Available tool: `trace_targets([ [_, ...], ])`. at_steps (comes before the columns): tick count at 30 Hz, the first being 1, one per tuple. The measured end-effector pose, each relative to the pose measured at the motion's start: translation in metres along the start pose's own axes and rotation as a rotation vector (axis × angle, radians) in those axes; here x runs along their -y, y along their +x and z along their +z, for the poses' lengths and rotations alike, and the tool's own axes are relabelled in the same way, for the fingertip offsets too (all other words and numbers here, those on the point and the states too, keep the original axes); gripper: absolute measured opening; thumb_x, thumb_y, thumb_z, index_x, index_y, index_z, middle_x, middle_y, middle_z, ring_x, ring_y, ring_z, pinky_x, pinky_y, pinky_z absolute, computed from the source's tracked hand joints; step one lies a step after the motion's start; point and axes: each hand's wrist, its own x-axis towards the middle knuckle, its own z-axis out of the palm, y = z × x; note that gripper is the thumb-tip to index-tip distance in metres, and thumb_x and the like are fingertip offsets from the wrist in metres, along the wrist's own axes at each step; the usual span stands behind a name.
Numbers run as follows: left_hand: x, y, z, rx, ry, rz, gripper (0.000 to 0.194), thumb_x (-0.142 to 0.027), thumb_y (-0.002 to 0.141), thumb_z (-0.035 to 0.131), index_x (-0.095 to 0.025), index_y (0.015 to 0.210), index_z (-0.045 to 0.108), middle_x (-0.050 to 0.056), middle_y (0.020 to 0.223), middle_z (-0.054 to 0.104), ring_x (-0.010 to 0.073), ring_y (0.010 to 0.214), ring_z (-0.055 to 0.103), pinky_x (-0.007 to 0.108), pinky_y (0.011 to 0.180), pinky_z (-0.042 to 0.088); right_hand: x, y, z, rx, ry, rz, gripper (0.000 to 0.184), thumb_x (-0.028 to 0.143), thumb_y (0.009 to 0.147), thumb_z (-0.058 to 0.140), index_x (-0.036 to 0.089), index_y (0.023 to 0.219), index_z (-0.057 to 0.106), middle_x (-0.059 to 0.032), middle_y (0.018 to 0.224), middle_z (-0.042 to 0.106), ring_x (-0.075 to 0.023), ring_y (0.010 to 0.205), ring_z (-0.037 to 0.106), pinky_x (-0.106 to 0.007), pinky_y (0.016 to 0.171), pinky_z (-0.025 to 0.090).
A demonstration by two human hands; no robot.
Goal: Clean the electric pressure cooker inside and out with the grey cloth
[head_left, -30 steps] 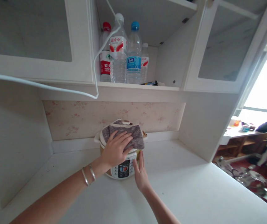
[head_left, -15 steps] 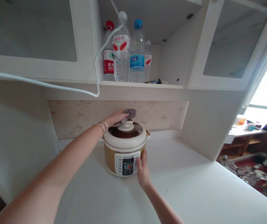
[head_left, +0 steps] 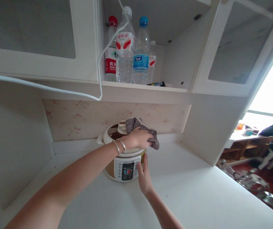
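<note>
A cream and gold electric pressure cooker point(head_left: 110, 171) stands upright on the white counter, its lid on and its control panel facing me. My left hand point(head_left: 138, 138) reaches across the lid's right side, fingers curled on a grey-brown cloth point(head_left: 133, 123). The cloth drapes beside the lid's cream knob point(head_left: 122, 127) and hangs over the lid's right edge. Lower down, my right hand point(head_left: 145, 179) rests against the cooker's front right side with its fingers stretched out. Two bracelets circle my left wrist.
Several plastic bottles point(head_left: 140, 63) stand in the open cabinet above. A white cable point(head_left: 64, 90) hangs across in front of the cabinet. The white counter point(head_left: 174, 190) has a side panel point(head_left: 210, 127) at right. Metal cookware point(head_left: 253, 181) lies lower, beyond the counter's right edge.
My left hand and the cloth have moved from the back left of the lid, behind the knob, to its right edge. My right hand stays against the cooker.
</note>
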Motion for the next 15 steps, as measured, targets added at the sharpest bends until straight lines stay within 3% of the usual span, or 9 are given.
trace_targets([
  [5,0.008,-0.077,0.015,-0.317,-0.072,-0.065,0.036,-0.040,0.087,0.051,-0.029,0.120,0.059,0.003,0.130,0.059,0.0215,0.126,0.047,0.042,0.114,0.016,-0.001,0.000,-0.002,0.012,0.007,0.006,0.078,0.061,0.090,0.034,0.021,0.151,0.007,-0.0022,0.157,0.005,-0.0184,0.144,0.002,-0.042,0.117,0.006],
  [10,0.048,-0.127,0.021,-0.522,-0.103,-0.248,0.038,-0.039,0.089,0.046,-0.026,0.123,0.057,0.003,0.129,0.059,0.0202,0.125,0.048,0.039,0.115,0.016,-0.002,0.000,0.001,-0.014,0.007,-0.008,0.079,0.062,0.090,0.032,0.019,0.151,0.007,-0.0030,0.157,0.006,-0.0186,0.144,0.002,-0.041,0.117,0.005],
  [15,0.092,-0.142,0.011,-0.556,-0.265,-0.582,0.042,-0.047,0.086,0.046,-0.024,0.118,0.062,0.004,0.120,0.065,0.0245,0.113,0.058,0.036,0.100,0.040,-0.003,-0.001,0.004,-0.025,0.005,-0.021,0.079,0.063,0.090,0.031,0.019,0.151,0.008,-0.0039,0.157,0.005,-0.0193,0.144,0.003,-0.042,0.117,0.005],
])
